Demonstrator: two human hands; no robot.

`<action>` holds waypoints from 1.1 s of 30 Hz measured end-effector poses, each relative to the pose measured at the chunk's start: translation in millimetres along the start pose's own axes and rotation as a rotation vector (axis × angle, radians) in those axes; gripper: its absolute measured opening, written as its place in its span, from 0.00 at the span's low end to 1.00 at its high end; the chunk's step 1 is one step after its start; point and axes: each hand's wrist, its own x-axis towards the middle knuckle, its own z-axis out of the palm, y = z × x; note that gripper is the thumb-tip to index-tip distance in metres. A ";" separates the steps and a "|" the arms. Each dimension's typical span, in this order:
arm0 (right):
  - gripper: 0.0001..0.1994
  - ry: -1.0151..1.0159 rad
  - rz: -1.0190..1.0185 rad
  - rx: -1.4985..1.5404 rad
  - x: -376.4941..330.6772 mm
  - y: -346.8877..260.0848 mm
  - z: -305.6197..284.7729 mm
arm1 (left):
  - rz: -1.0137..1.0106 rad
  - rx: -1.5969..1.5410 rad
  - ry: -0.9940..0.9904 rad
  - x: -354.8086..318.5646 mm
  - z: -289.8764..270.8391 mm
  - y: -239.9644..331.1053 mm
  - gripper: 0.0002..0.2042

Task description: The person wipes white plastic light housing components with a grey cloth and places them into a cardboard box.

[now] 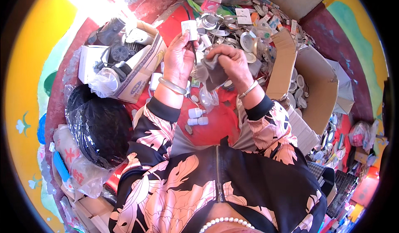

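Observation:
Raised in front of me, my left hand (178,53) pinches a small white rectangular piece with fine print (189,28) between thumb and fingers. A thin black cable (195,52) hangs beside that hand; whether it joins the white piece I cannot tell. To the right, my right hand (233,62) is closed round a crumpled grey cloth (215,74). Below the hands, on a red sheet (214,127), lie several small white cylindrical pieces (197,116) and a clear plastic bag (208,99).
A carton of dark and white fittings (145,66) stands at the left, with a black plastic bag (97,122) nearer me. Loose round lamp parts (247,41) pile up beyond my hands. At the right, an open cardboard box (318,83) holds white discs.

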 end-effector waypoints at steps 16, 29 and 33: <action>0.18 0.135 -0.374 -0.396 7.3 12.8 26.1 | -0.159 -0.096 0.086 -4.0 -2.6 -23.5 0.12; 0.18 -0.031 0.345 0.889 18.7 3.0 0.5 | 0.159 0.171 0.025 -2.5 8.6 -13.4 0.14; 0.18 -0.056 0.285 0.762 14.6 -0.5 9.1 | 0.125 0.211 0.010 -9.7 12.8 -32.5 0.12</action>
